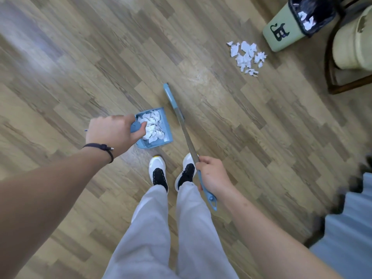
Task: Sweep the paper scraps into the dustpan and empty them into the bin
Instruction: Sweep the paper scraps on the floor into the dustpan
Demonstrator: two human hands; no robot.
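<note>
My left hand [111,132] grips the handle of a blue dustpan [168,135], which hangs above the floor and holds a heap of white paper scraps [154,126]. My right hand [213,175] holds the upper end of a blue broom [174,101] whose head points away from me, just right of the dustpan. A second pile of paper scraps [246,56] lies on the wooden floor at the upper right. Beside that pile stands a green bin [281,32] with a black liner, with some scraps inside it.
A chair with a dark wooden frame [330,63] and a cream seat stands right of the bin. A blue-grey surface [348,224] fills the lower right corner. My feet in white and black shoes [159,174] stand just below the dustpan.
</note>
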